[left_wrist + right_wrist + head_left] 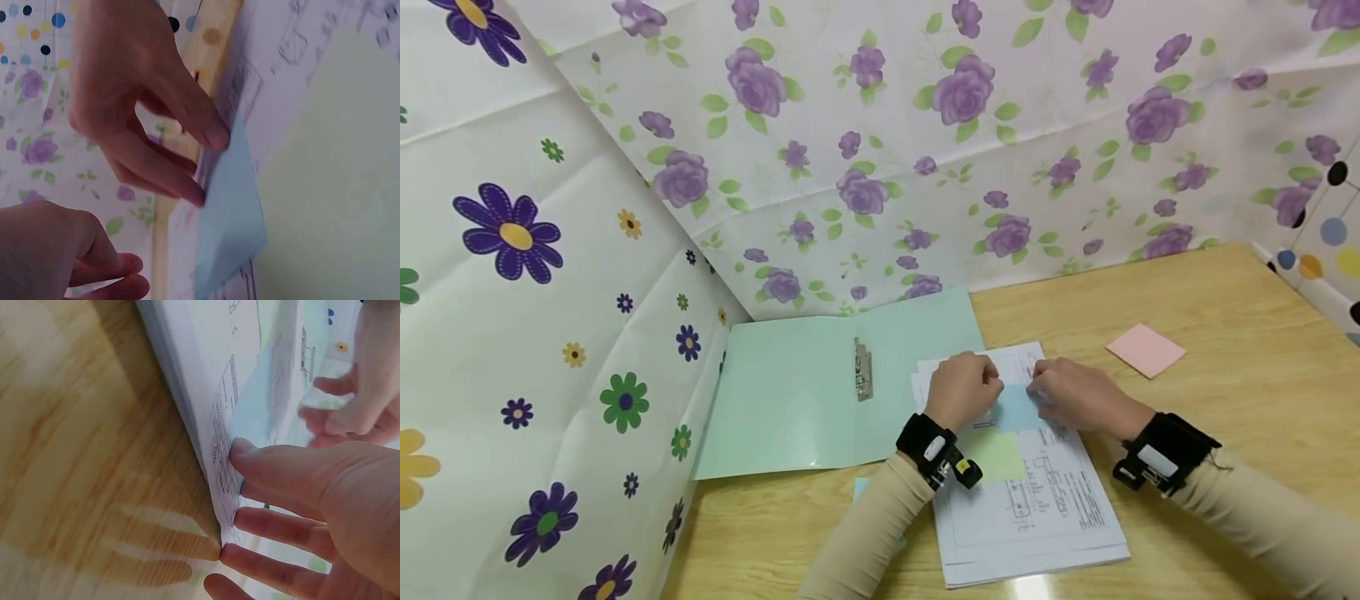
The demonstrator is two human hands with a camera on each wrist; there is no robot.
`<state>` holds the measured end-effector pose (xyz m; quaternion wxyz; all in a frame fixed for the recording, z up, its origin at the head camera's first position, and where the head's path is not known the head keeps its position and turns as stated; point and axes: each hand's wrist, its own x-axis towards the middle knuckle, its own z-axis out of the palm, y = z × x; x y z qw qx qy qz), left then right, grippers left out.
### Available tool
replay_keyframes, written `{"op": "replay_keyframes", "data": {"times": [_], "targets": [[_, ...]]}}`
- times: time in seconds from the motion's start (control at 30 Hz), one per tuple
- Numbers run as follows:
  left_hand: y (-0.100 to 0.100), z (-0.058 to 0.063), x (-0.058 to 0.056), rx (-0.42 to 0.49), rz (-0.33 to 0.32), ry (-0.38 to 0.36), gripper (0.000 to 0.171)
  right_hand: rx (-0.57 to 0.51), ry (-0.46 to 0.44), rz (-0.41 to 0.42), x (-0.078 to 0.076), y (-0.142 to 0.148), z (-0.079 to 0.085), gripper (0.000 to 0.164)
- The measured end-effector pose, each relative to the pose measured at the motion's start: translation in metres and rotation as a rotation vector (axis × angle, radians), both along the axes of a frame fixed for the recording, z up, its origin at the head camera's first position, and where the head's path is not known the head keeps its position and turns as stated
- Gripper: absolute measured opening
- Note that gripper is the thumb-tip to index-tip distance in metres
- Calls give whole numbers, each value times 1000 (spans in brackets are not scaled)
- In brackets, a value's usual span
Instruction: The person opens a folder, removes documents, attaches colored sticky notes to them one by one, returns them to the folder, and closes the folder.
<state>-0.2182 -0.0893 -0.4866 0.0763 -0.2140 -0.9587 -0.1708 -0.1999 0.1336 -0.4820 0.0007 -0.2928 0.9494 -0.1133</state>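
Observation:
A stack of printed sheets (1037,517) with drawings lies in front of me. On its top sheet are a light blue sticky note (234,212) and a pale green-yellow one (1000,457). My right hand (1082,396) is at the blue note's right edge, pinching it with thumb and index finger; the other fingers spread near the sheets' edge in the right wrist view. My left hand (962,387) hovers just left of the blue note, fingers loosely curled and holding nothing. Beside the stack an open mint-green folder (782,400) shows its metal clip (862,371).
A pink sticky pad (1146,350) lies on the wooden table (1240,333) at the right. Something light blue (860,485) shows partly from under my left forearm. Flower-patterned sheeting (880,158) stands behind the table and along its left.

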Motion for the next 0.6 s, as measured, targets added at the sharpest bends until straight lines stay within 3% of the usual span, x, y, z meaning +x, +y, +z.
{"op": "replay_keyframes", "data": {"times": [0.07,0.17,0.27,0.37,0.43,0.5,0.6], "targets": [[8,26,13,-10,-33,-35,18,-14,12,7,0,1,0,21],[16,30,17,-49,-82,-65,26,-42,29,22,1,1,1,18],[20,21,16,-91,-135,-80,28,-63,26,34,2,1,0,17],[23,-4,9,-163,-159,-30,27,-61,23,48,2,0,-2,16],[25,-13,7,-200,-158,9,26,-56,26,50,1,0,-3,13],[26,-16,8,-219,-142,53,27,-54,42,51,0,1,-4,10],[27,-9,13,-220,-114,81,28,-57,53,48,-1,2,-2,8]]}}
